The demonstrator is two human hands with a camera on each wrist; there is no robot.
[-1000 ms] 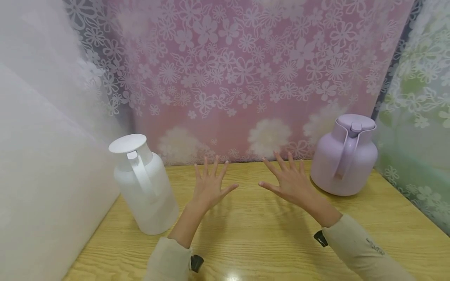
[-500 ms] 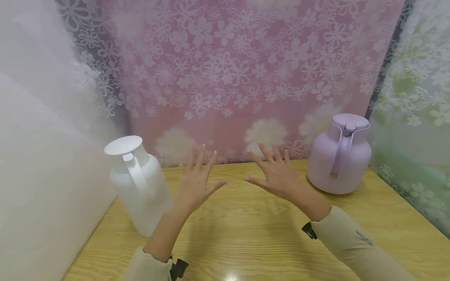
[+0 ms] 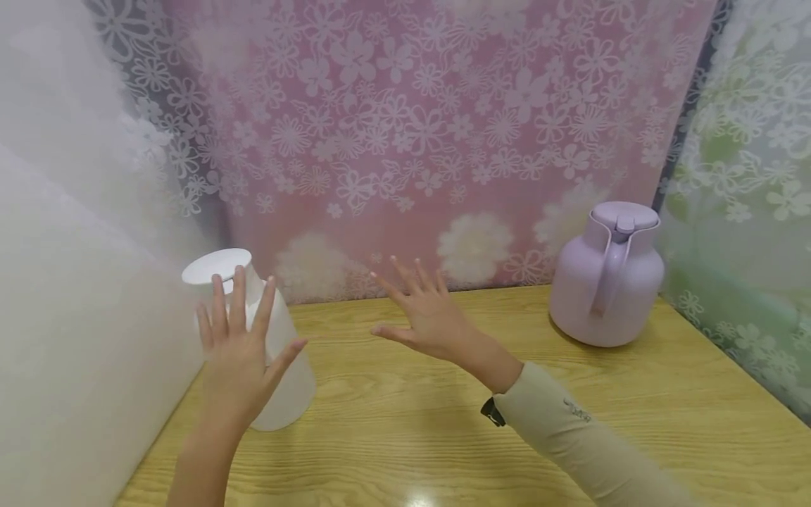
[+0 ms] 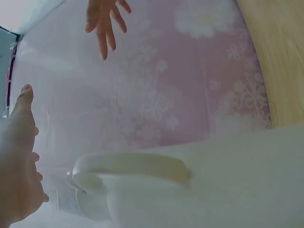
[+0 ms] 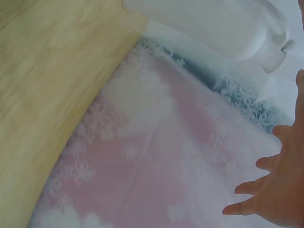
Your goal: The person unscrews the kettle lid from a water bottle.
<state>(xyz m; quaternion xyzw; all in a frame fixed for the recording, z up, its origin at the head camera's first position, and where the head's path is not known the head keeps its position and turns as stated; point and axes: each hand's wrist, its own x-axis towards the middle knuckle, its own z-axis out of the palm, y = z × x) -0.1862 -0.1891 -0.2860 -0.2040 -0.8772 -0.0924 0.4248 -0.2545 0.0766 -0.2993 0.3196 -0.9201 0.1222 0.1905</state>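
Observation:
My left hand (image 3: 237, 366), its fingers spread, is in front of the white thermos jug (image 3: 288, 384) and covers most of that jug's handle in the head view. In the left wrist view the handle (image 4: 128, 166) shows clear, with a gap between it and the hand. My right hand (image 3: 434, 320) hovers over the middle of the table with fingers spread and nothing in it. A lilac thermos jug (image 3: 605, 289) stands upright at the right, apart from both hands, its handle facing me.
Both jugs stand on a wood-grain table (image 3: 380, 436). A pink flowered curtain (image 3: 380, 141) hangs along the back edge. A white wall or sheet (image 3: 95, 317) rises at the left, and a pale green flowered curtain (image 3: 747, 282) at the right.
Both hands have moved left. The left hand has come from the middle of the table to the front of the white jug. The head view has shifted slightly; both jugs stay standing in place.

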